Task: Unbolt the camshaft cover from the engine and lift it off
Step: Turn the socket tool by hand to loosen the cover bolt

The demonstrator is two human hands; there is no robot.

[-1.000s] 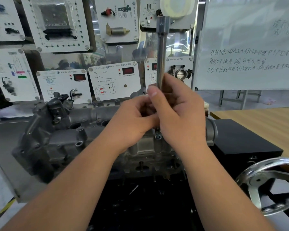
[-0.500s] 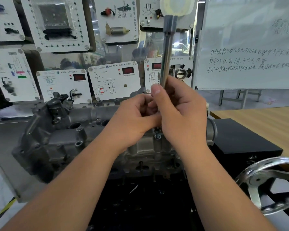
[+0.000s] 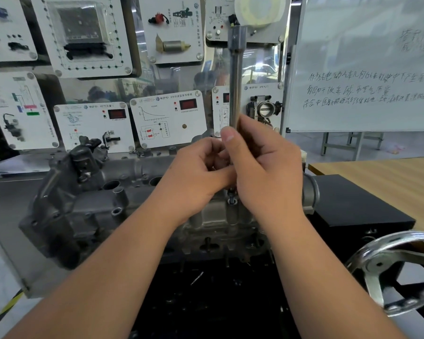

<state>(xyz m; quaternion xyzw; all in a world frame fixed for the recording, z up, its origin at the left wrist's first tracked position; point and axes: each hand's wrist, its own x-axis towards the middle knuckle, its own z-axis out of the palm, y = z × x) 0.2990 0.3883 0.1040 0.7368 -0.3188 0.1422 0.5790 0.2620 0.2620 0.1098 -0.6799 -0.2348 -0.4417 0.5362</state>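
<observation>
Our right hand [image 3: 267,172] and left hand [image 3: 201,172] both grip the upright steel tool shaft [image 3: 235,81]. Its lower end meets a bolt [image 3: 231,199] on the camshaft cover [image 3: 103,206].

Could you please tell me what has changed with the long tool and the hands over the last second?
The top of the long metal tool swung slightly right, then back left to near upright. Both the left hand and the right hand still grip its lower end over the bolt; the engine has not moved.
</observation>
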